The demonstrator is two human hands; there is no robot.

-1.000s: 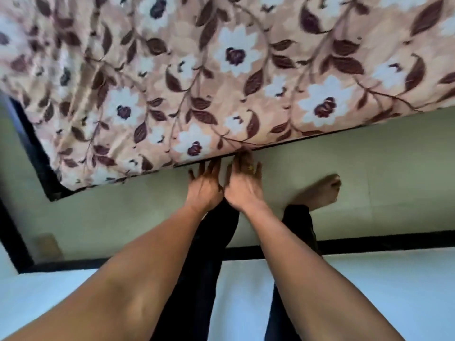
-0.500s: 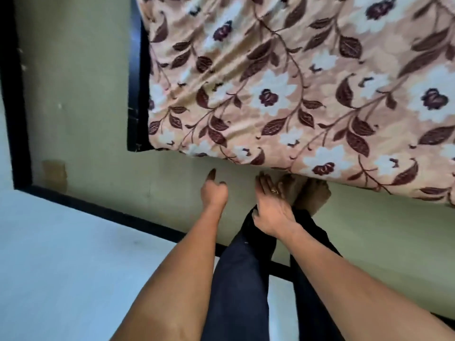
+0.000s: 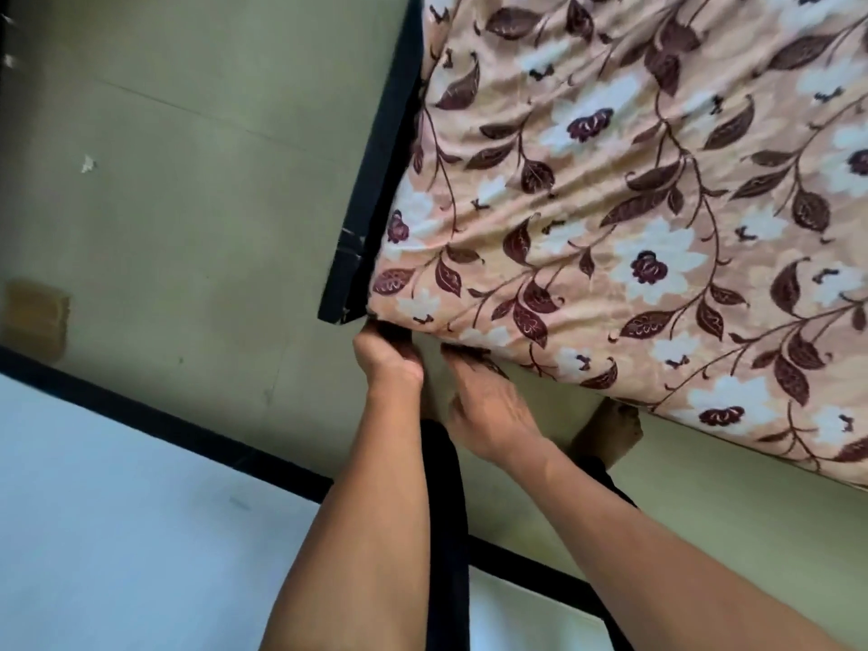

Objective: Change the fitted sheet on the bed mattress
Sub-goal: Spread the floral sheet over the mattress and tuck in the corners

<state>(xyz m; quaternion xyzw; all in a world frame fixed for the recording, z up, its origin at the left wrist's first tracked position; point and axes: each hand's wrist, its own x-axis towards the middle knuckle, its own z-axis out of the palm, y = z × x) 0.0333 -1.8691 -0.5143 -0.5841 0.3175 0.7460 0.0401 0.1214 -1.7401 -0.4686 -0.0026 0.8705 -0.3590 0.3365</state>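
Note:
The mattress fills the upper right, covered by a peach fitted sheet point(image 3: 634, 218) printed with white flowers and brown leaves. Its near corner sits beside a black bed frame end point(image 3: 371, 204). My left hand point(image 3: 387, 357) is at that corner, fingers curled under the sheet's lower edge. My right hand point(image 3: 488, 406) is just to its right, fingertips tucked under the same edge, the back of the hand facing me. What the fingertips hold is hidden under the fabric.
The floor point(image 3: 188, 204) is pale green tile with a black border strip point(image 3: 141, 415) and a white area point(image 3: 117, 533) at lower left. My bare foot point(image 3: 606, 429) and dark trouser legs point(image 3: 446, 533) are below the mattress edge.
The view has swung so the mattress corner is now in front of me. Both hands moved up from the open air below the edge and now reach under the sheet at the corner.

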